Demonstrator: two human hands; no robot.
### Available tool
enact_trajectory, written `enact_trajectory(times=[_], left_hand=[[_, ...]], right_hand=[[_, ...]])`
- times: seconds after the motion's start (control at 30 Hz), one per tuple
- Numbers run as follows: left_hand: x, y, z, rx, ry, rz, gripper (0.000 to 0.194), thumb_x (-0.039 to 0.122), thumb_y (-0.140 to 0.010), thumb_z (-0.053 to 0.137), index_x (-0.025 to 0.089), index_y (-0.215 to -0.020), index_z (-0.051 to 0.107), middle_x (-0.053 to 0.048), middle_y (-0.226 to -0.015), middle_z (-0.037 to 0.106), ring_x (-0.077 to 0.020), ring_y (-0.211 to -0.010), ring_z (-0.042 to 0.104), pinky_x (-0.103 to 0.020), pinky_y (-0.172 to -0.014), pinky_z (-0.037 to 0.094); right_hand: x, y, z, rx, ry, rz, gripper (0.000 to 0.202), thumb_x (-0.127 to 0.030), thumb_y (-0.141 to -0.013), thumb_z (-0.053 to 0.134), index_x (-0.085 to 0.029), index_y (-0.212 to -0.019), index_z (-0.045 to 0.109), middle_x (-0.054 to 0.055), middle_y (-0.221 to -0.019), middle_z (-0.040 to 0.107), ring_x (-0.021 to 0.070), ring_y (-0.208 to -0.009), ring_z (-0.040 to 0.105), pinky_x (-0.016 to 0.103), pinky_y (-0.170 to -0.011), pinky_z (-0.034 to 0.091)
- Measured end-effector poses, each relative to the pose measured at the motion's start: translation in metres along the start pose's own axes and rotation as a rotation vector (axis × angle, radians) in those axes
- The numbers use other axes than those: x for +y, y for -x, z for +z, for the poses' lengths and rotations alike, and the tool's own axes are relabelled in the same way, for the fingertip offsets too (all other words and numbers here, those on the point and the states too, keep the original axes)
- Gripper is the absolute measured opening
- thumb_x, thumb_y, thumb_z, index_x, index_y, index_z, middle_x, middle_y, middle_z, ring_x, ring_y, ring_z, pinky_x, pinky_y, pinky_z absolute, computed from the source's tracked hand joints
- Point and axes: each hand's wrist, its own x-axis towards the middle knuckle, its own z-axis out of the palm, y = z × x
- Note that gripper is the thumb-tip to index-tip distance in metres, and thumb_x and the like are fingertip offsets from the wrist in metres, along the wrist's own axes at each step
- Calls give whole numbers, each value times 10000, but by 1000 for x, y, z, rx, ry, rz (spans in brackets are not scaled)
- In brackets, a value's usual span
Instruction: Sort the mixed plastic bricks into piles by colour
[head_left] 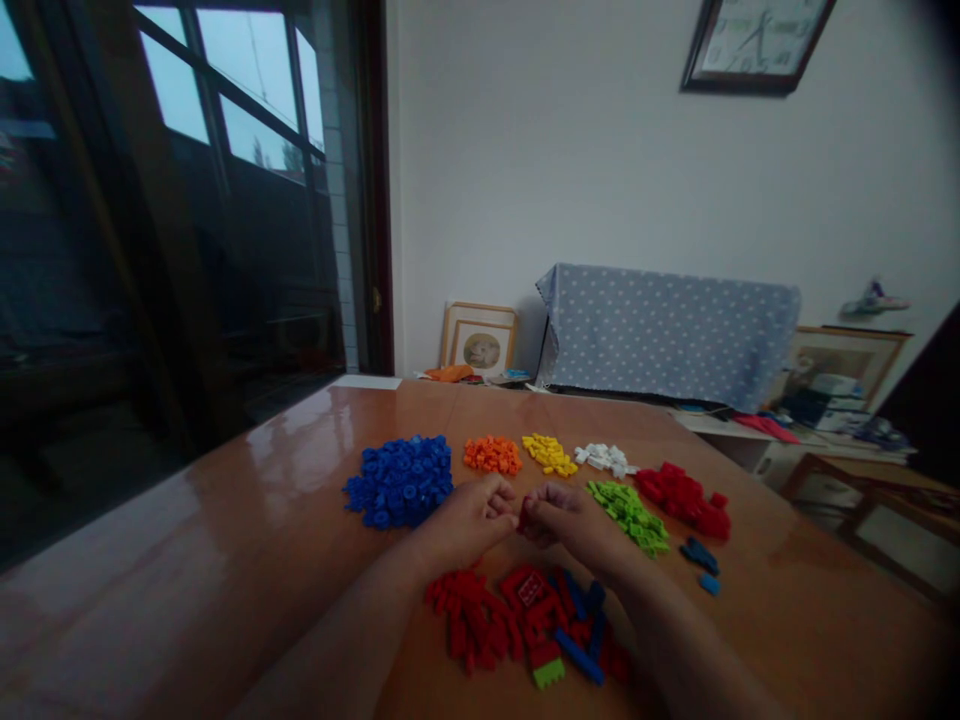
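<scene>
My left hand (474, 515) is over the middle of the table, its fingers curled inward; whatever they may hold is hidden. Close beside it, my right hand (561, 512) pinches a small red brick (524, 514) between thumb and fingers. Below both hands lie a heap of narrow red bricks (474, 622) and a mixed pile of red and blue bricks (538, 600), with a lime-green brick (549, 673) at its near edge. A large heap of blue bricks (405, 480) sits by my left hand. Lime-green bricks (630, 515) lie by my right wrist.
Across the glossy brown table (247, 520) are small heaps of orange bricks (492, 455), yellow bricks (549, 455) and white bricks (604, 459). Larger red bricks (684, 498) and a few blue pieces (700, 555) lie right. A dotted cloth (667, 330) covers something behind the table.
</scene>
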Motion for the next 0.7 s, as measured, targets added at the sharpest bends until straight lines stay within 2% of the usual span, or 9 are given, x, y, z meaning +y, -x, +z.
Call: enact_trajectory(times=[0.17,0.27,0.33,0.47,0.57,0.7], left_hand=[[4,-2,3,31,70,-6,205,171,-741,572,139,-944,577,-13,-827,623,-120,-747,579,-219,-659,439],[-1,-4,-2,42,52,-31,200,164,-732,562,142,-931,572,-2,-789,610,-113,-701,563,-210,-612,410],[-7,-7,-9,94,-9,-44,212,162,-728,562,152,-939,567,2,-788,605,-112,-688,554,-208,-595,390],[-19,-8,-25,249,-304,-110,199,144,-728,563,171,-926,563,9,-746,604,-119,-660,539,-221,-586,337],[-21,-6,-30,266,-549,-160,101,168,-755,559,184,-855,568,-7,-726,621,-147,-678,558,-253,-623,325],[-17,-5,-22,271,-817,-158,81,250,-818,539,202,-843,598,-53,-849,684,-225,-846,618,-336,-780,337]], right_hand=[[-6,2,11,-23,-114,-62,462,-619,-712,681,-173,-808,605,25,-734,677,142,-654,618,281,-650,495],[-6,2,12,-33,-125,-76,483,-633,-709,684,-168,-822,621,23,-730,668,144,-658,613,290,-653,495],[-4,1,9,-10,-122,-94,480,-630,-725,669,-169,-851,625,19,-729,658,141,-654,605,280,-634,484],[0,-1,0,73,-87,-119,454,-616,-775,617,-173,-870,621,13,-732,636,130,-627,577,259,-590,454],[1,-2,-5,98,-22,-128,430,-594,-812,582,-167,-845,620,10,-718,623,125,-613,560,255,-583,439],[1,-2,-8,113,57,-160,407,-561,-845,554,-162,-857,628,8,-691,621,130,-604,556,261,-591,443]])
